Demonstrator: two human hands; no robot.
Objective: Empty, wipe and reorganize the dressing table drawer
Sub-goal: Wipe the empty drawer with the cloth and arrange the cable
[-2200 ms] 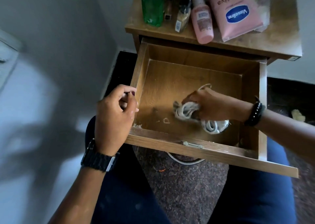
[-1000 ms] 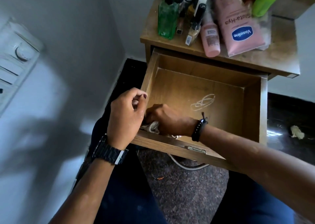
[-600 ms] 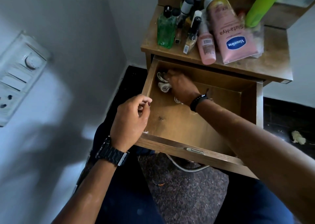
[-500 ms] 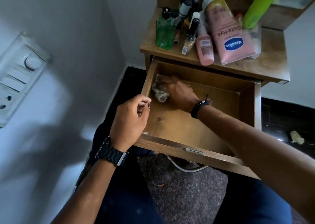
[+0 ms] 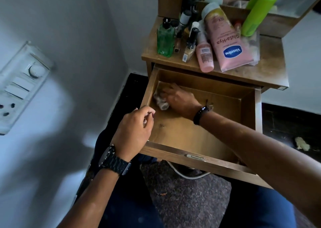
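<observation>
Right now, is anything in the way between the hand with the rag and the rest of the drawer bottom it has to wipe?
Nothing visible. The right hand presses the crumpled whitish cloth into the far left corner of the open wooden drawer, and the floor shows bare. The left hand rests on the left wall only.
</observation>
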